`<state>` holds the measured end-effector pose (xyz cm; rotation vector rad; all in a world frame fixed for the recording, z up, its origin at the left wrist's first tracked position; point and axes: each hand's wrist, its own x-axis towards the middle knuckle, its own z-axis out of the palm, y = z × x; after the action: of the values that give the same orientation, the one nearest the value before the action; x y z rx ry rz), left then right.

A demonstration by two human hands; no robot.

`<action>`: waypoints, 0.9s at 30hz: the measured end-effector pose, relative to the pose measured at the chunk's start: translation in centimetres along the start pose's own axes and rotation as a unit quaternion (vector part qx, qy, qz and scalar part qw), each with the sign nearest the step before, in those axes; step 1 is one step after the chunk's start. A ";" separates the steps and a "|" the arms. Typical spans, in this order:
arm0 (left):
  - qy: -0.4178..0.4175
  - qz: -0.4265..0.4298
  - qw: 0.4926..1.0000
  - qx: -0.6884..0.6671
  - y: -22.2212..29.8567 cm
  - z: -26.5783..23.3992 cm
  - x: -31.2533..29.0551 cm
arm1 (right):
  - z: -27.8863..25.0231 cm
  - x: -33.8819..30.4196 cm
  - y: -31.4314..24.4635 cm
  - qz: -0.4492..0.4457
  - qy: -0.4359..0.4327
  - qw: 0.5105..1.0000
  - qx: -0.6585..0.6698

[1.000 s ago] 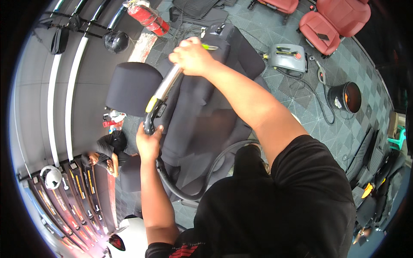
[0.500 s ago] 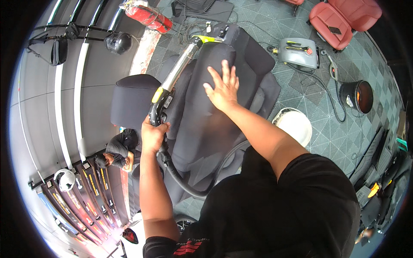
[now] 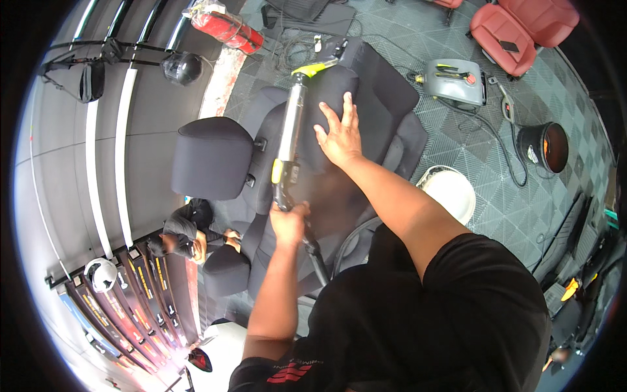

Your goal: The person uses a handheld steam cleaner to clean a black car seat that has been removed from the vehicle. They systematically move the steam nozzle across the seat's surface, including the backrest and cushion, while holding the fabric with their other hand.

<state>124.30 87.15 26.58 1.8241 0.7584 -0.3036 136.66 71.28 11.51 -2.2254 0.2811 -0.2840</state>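
Note:
My left hand (image 3: 289,222) is wrapped round the black handle of a vacuum wand (image 3: 292,124) with a shiny metal tube. A black hose (image 3: 317,262) runs from the handle back toward my body. The wand's yellow-green nozzle head (image 3: 315,68) rests at the far end of a dark grey fabric car seat (image 3: 382,98). My right hand (image 3: 341,140) is spread on the same seat, fingers apart and holding nothing, just right of the wand. Left of the wand is the seat's dark headrest (image 3: 212,157), with its posts showing.
A white bucket (image 3: 450,194) stands right of the seat. Beyond it are a grey machine (image 3: 452,81) with a hose, a black drum (image 3: 543,147) and red seats (image 3: 503,39). A wrapped red cylinder (image 3: 228,31) stands far left. A person (image 3: 186,232) sits low by the left wall.
My left hand and the wand's handle end have swung right, so the wand stands more upright and uncovers the headrest. The nozzle stays near the same spot. My right hand's fingers have drawn closer together.

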 end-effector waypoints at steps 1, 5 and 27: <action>-0.003 0.037 0.999 -0.006 -0.6 -0.4 1.1 | 0.1 -0.1 -0.1 -0.006 0.004 1.000 0.011; -0.018 0.046 0.998 -0.029 3.5 3.6 3.7 | 0.3 -0.7 -0.2 0.005 -0.012 1.000 -0.011; -0.008 0.098 0.995 -0.015 2.0 -1.6 2.6 | -0.4 -0.4 0.4 -0.035 -0.007 0.999 -0.007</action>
<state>127.32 89.16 27.28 1.8488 0.5642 -0.1787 136.15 70.81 11.38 -2.2529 0.1985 -0.3056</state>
